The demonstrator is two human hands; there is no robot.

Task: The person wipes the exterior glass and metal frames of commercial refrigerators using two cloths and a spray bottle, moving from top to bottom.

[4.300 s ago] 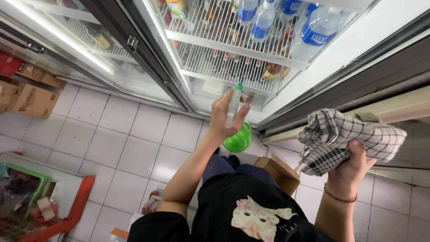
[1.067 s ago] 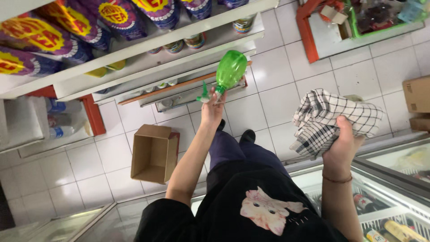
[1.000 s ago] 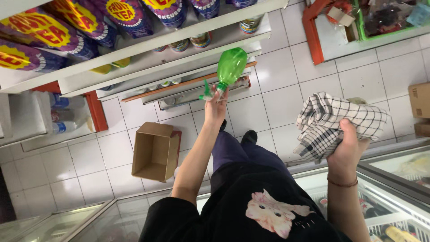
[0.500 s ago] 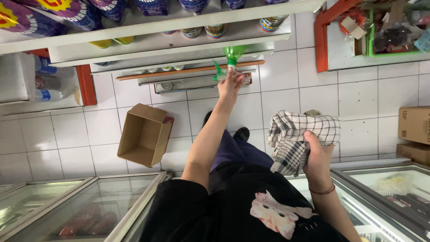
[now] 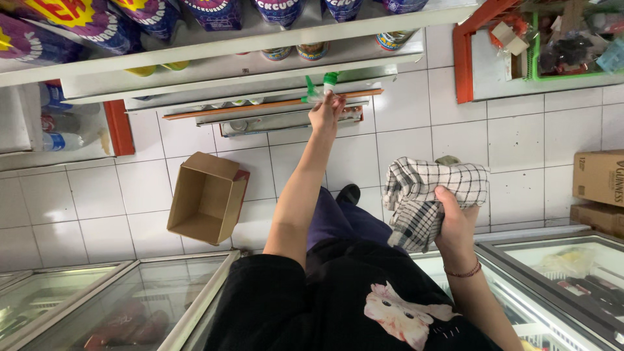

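Open cardboard box point(image 5: 207, 198) on white-tiled floor point(image 5: 403, 130)

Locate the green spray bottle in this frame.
In the head view the green spray bottle sits upper centre, held in the left hand against the lowest shelf edge, above the open cardboard box.

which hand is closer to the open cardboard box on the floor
Left. The left hand holds a green spray bottle up right of the cardboard box; the right hand, gripping a checkered cloth, is farther right.
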